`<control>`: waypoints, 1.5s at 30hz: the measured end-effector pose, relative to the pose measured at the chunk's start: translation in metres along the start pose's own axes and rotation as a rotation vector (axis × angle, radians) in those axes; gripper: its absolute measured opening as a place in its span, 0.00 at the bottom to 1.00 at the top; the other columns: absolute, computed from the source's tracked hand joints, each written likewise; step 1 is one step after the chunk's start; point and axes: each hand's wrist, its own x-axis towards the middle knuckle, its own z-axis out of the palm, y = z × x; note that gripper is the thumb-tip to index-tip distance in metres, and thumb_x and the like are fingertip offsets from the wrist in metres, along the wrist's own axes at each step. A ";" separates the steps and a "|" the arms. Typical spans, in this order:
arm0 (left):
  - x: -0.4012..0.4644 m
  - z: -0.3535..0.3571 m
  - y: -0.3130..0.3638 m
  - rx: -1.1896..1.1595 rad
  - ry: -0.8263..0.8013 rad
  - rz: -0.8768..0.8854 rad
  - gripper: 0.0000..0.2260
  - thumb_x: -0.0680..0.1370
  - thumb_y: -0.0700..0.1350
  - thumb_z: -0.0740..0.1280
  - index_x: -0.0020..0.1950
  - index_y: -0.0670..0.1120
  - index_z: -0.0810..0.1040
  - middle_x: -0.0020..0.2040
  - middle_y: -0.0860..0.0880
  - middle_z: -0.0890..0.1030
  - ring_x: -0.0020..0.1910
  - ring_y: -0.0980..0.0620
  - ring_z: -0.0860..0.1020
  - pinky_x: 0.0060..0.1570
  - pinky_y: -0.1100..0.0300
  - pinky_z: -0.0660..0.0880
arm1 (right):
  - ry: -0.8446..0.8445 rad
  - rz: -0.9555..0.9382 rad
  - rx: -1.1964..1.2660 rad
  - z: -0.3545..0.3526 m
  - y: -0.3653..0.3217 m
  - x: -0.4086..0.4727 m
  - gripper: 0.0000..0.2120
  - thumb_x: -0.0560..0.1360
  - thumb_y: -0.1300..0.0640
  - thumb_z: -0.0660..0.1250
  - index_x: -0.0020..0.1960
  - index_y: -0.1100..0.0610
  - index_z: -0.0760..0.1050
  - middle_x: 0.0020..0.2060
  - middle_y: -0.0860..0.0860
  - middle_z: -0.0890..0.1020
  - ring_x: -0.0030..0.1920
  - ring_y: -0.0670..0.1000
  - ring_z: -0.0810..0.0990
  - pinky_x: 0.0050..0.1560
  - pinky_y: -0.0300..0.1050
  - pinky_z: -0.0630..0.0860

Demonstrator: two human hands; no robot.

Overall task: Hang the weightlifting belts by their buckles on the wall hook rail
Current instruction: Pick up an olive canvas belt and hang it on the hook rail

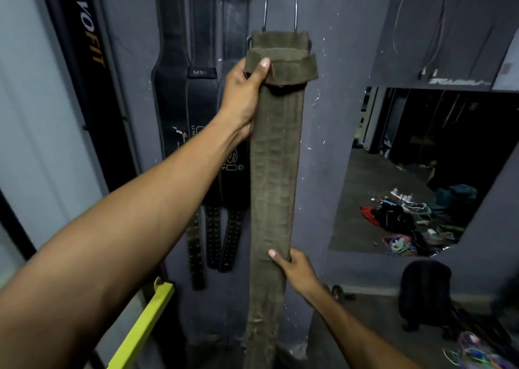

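Holding the olive suede belt (276, 155) vertical, the left hand (243, 99) is clamping its upper end just below the buckle prongs (295, 13); the right hand (295, 267) is pinching lower down.

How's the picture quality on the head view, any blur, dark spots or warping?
Head view: olive belt and both hands, left, right, are evenly lit and sharp; black belts lose detail in shadow; wide-angle bends the edges; the mirror is dim.

Black belts (196, 93) run past the top edge, perhaps hiding their hooks.
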 end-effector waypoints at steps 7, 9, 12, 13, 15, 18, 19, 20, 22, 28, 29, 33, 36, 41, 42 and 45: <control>-0.032 0.000 -0.036 0.056 0.050 -0.042 0.08 0.83 0.39 0.65 0.60 0.39 0.77 0.52 0.39 0.83 0.48 0.46 0.82 0.56 0.44 0.80 | 0.016 -0.259 0.243 -0.026 -0.126 0.036 0.11 0.80 0.60 0.71 0.62 0.58 0.81 0.54 0.50 0.88 0.54 0.48 0.87 0.54 0.42 0.82; -0.039 0.003 -0.042 0.060 0.051 -0.044 0.08 0.82 0.40 0.66 0.59 0.39 0.77 0.52 0.38 0.82 0.50 0.44 0.81 0.59 0.39 0.78 | 0.060 -0.325 0.278 -0.033 -0.160 0.040 0.11 0.80 0.60 0.71 0.62 0.60 0.81 0.54 0.52 0.88 0.54 0.48 0.86 0.54 0.42 0.83; -0.041 0.009 -0.040 0.060 0.048 -0.033 0.10 0.82 0.40 0.67 0.60 0.37 0.77 0.53 0.37 0.82 0.51 0.43 0.81 0.60 0.38 0.78 | 0.084 -0.341 0.273 -0.034 -0.163 0.035 0.11 0.80 0.60 0.71 0.62 0.60 0.81 0.54 0.51 0.88 0.54 0.47 0.87 0.55 0.43 0.83; -0.039 0.010 -0.036 0.060 0.051 -0.022 0.10 0.82 0.40 0.66 0.62 0.37 0.77 0.53 0.37 0.82 0.50 0.44 0.82 0.58 0.41 0.80 | 0.077 -0.322 0.261 -0.032 -0.148 0.033 0.12 0.80 0.60 0.72 0.62 0.60 0.81 0.54 0.52 0.88 0.53 0.47 0.87 0.56 0.44 0.83; -0.030 0.012 -0.023 0.057 0.054 0.002 0.12 0.83 0.39 0.65 0.64 0.35 0.76 0.54 0.38 0.83 0.50 0.45 0.83 0.56 0.44 0.81 | 0.050 -0.249 0.164 -0.027 -0.100 0.025 0.11 0.80 0.60 0.72 0.62 0.57 0.81 0.55 0.50 0.87 0.55 0.48 0.87 0.57 0.44 0.83; -0.016 0.014 -0.002 0.048 0.043 0.041 0.13 0.83 0.40 0.65 0.65 0.34 0.76 0.54 0.39 0.83 0.52 0.43 0.82 0.58 0.42 0.80 | -0.030 -0.058 -0.044 -0.021 -0.009 0.007 0.11 0.79 0.61 0.73 0.58 0.49 0.81 0.56 0.48 0.87 0.59 0.51 0.86 0.64 0.51 0.81; -0.012 0.014 0.002 0.041 0.039 0.052 0.12 0.83 0.39 0.65 0.64 0.35 0.76 0.53 0.39 0.84 0.52 0.44 0.83 0.58 0.41 0.80 | -0.049 0.000 -0.077 -0.022 0.015 0.002 0.11 0.78 0.62 0.73 0.56 0.49 0.82 0.56 0.48 0.87 0.60 0.53 0.86 0.65 0.55 0.81; -0.011 0.014 0.005 0.034 0.033 0.056 0.10 0.83 0.39 0.65 0.63 0.36 0.77 0.52 0.40 0.85 0.51 0.44 0.83 0.59 0.40 0.80 | -0.057 0.038 -0.092 -0.024 0.034 0.000 0.10 0.78 0.62 0.74 0.56 0.49 0.83 0.55 0.49 0.88 0.60 0.55 0.85 0.66 0.57 0.80; -0.010 0.015 0.007 0.026 0.017 0.055 0.10 0.84 0.39 0.64 0.62 0.37 0.77 0.53 0.40 0.84 0.52 0.43 0.82 0.61 0.37 0.78 | -0.081 0.064 -0.096 -0.029 0.039 0.000 0.10 0.77 0.64 0.74 0.57 0.53 0.84 0.54 0.49 0.88 0.60 0.55 0.86 0.66 0.58 0.80; -0.022 0.014 -0.012 0.030 0.010 0.007 0.14 0.84 0.39 0.64 0.68 0.35 0.74 0.56 0.38 0.82 0.52 0.44 0.82 0.52 0.47 0.82 | -0.160 -0.108 0.187 -0.050 -0.073 0.029 0.13 0.79 0.66 0.70 0.63 0.57 0.80 0.55 0.51 0.88 0.56 0.49 0.86 0.60 0.45 0.83; -0.026 0.013 -0.017 0.031 0.014 -0.010 0.14 0.84 0.39 0.64 0.68 0.35 0.74 0.56 0.38 0.83 0.51 0.45 0.83 0.50 0.49 0.82 | -0.169 -0.150 0.259 -0.054 -0.096 0.035 0.13 0.80 0.65 0.69 0.63 0.57 0.80 0.56 0.51 0.88 0.57 0.50 0.86 0.59 0.45 0.82; -0.040 0.012 -0.039 0.047 0.015 -0.073 0.12 0.82 0.39 0.66 0.65 0.37 0.76 0.54 0.38 0.84 0.50 0.46 0.83 0.55 0.49 0.82 | -0.107 -0.303 0.434 -0.069 -0.180 0.052 0.12 0.82 0.56 0.68 0.65 0.54 0.78 0.64 0.53 0.84 0.63 0.51 0.83 0.61 0.46 0.80; -0.048 0.012 -0.050 0.041 -0.033 -0.113 0.16 0.82 0.39 0.67 0.68 0.33 0.74 0.64 0.30 0.79 0.58 0.40 0.79 0.64 0.40 0.76 | 0.006 -0.419 0.313 -0.079 -0.231 0.056 0.15 0.84 0.51 0.66 0.67 0.57 0.79 0.62 0.53 0.86 0.61 0.50 0.85 0.60 0.46 0.82; -0.054 0.021 -0.042 0.110 -0.070 -0.118 0.13 0.84 0.41 0.64 0.67 0.39 0.76 0.60 0.38 0.82 0.58 0.44 0.81 0.65 0.43 0.77 | 0.163 -0.469 0.195 -0.086 -0.255 0.063 0.18 0.84 0.44 0.64 0.61 0.56 0.83 0.54 0.50 0.89 0.56 0.47 0.87 0.62 0.51 0.82; -0.054 0.022 -0.040 0.138 -0.083 -0.113 0.13 0.85 0.42 0.63 0.67 0.39 0.76 0.60 0.39 0.83 0.57 0.45 0.82 0.64 0.45 0.77 | 0.164 -0.460 0.225 -0.086 -0.255 0.064 0.19 0.84 0.44 0.64 0.62 0.57 0.83 0.55 0.51 0.89 0.57 0.49 0.87 0.63 0.52 0.82; -0.056 0.025 -0.035 0.186 -0.091 -0.123 0.13 0.85 0.42 0.61 0.68 0.40 0.77 0.61 0.41 0.84 0.57 0.48 0.83 0.61 0.50 0.79 | 0.174 -0.432 0.328 -0.084 -0.257 0.068 0.21 0.82 0.42 0.65 0.62 0.59 0.83 0.55 0.54 0.88 0.58 0.53 0.87 0.65 0.55 0.81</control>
